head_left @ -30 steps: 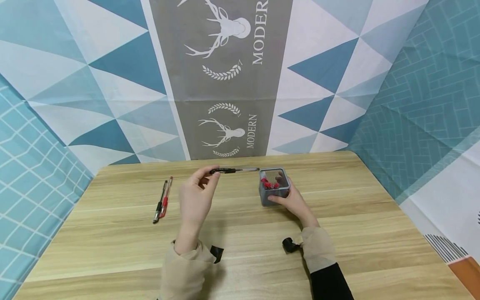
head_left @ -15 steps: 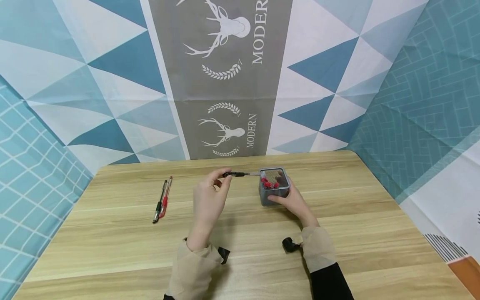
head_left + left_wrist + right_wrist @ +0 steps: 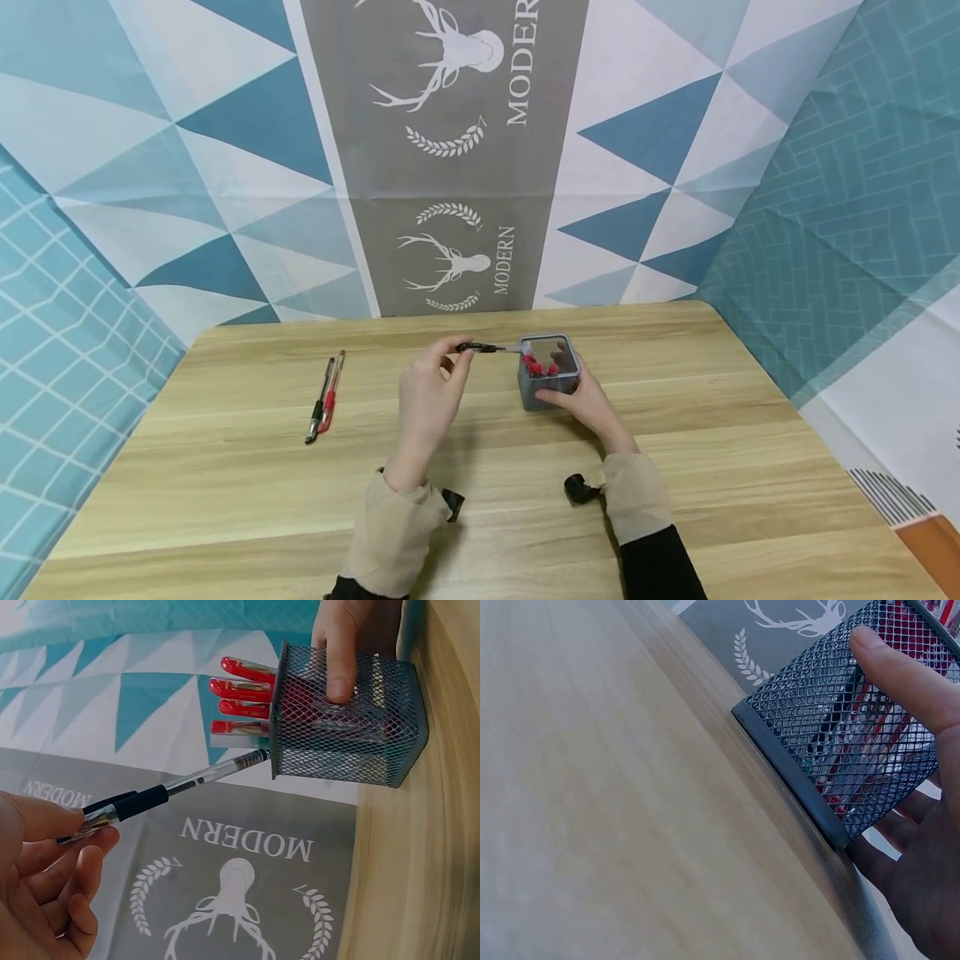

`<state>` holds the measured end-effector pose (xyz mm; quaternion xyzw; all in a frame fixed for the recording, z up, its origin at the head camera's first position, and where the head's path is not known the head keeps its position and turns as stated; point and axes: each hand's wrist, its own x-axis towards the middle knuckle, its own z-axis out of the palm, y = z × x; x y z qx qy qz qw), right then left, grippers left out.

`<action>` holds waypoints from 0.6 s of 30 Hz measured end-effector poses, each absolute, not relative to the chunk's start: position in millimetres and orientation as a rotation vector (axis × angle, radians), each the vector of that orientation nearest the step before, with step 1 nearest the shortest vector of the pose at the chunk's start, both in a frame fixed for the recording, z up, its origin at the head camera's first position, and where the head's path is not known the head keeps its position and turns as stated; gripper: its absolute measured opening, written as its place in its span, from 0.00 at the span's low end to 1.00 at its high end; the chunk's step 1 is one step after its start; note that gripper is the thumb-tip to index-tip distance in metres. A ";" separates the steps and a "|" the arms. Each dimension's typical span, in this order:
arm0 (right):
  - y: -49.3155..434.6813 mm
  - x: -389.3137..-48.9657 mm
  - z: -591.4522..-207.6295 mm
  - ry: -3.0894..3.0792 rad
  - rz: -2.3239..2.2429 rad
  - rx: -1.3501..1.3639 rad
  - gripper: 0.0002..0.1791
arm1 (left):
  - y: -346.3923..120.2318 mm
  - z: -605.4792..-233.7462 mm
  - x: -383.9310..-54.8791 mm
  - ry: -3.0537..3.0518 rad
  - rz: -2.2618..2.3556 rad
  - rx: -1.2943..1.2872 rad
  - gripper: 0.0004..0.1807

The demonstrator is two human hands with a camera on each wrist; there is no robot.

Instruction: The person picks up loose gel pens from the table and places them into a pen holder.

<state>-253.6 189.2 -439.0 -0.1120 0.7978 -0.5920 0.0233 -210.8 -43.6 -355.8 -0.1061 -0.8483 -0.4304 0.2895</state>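
Note:
My left hand (image 3: pixel 430 393) pinches a black pen (image 3: pixel 480 347) near its clip end, between thumb and fingers. The pen points right, and in the left wrist view its far end is at the rim of a grey mesh pen holder (image 3: pixel 345 727); whether they touch I cannot tell. Around that holder, standing on the table, my right hand (image 3: pixel 592 408) grips with the thumb (image 3: pixel 900 671) across the near side. Several red-ended pens (image 3: pixel 244 690) stick out of the holder's mouth, and more pen bodies show through the mesh.
A black pen (image 3: pixel 319 404) and a red pen (image 3: pixel 332 396) lie side by side on the wooden table (image 3: pixel 225 483), left of my left hand. Small black pieces (image 3: pixel 579 490) sit by both wrists. A patterned backdrop (image 3: pixel 450 175) rises behind the table's back edge.
My left hand has moved right with the black pen, bringing its far end to the holder's rim. The right hand and the holder have stayed in place.

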 end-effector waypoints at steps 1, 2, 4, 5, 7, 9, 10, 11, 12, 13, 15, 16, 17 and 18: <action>189.2 -253.8 -438.8 2.466 -1.837 -0.345 0.48 | -43.4 -356.0 -212.3 -2.272 -1.142 -0.283 0.09; 189.2 -254.0 -438.6 2.466 -1.837 -0.346 0.48 | -43.3 -356.1 -213.6 -2.280 -1.132 -0.287 0.10; 189.0 -254.0 -438.1 2.466 -1.837 -0.347 0.48 | -42.8 -355.8 -216.3 -2.301 -1.110 -0.288 0.11; 188.9 -254.1 -438.0 2.470 -1.835 -0.348 0.48 | -42.4 -355.6 -217.8 -2.310 -1.100 -0.288 0.12; 188.7 -254.0 -437.8 2.476 -1.829 -0.350 0.48 | -41.5 -354.3 -220.9 -2.325 -1.071 -0.285 0.12; 188.6 -254.0 -437.8 2.478 -1.829 -0.350 0.48 | -40.4 -352.5 -224.0 -2.329 -1.052 -0.288 0.13; 188.6 -254.1 -438.0 2.477 -1.828 -0.349 0.48 | -39.7 -351.3 -225.3 -2.323 -1.043 -0.298 0.13; 188.6 -254.0 -438.2 2.476 -1.829 -0.349 0.48 | -38.9 -350.1 -226.8 -2.315 -1.032 -0.312 0.13; 188.6 -254.0 -438.4 2.472 -1.832 -0.350 0.48 | -37.9 -348.8 -228.2 -2.306 -1.019 -0.327 0.12; 188.6 -254.0 -438.7 2.469 -1.834 -0.347 0.48 | -36.8 -347.4 -229.6 -2.295 -1.003 -0.342 0.12; 188.9 -254.0 -439.0 2.463 -1.839 -0.347 0.48 | -33.9 -344.4 -232.1 -2.279 -0.969 -0.376 0.11; 189.1 -254.1 -439.3 2.461 -1.841 -0.347 0.48 | -32.2 -343.2 -233.4 -2.271 -0.948 -0.393 0.11; 189.1 -254.1 -439.4 2.460 -1.844 -0.347 0.48 | -30.5 -342.0 -234.5 -2.266 -0.930 -0.407 0.10; 189.3 -254.2 -439.5 2.461 -1.845 -0.347 0.48 | -28.7 -340.8 -235.5 -2.264 -0.912 -0.419 0.10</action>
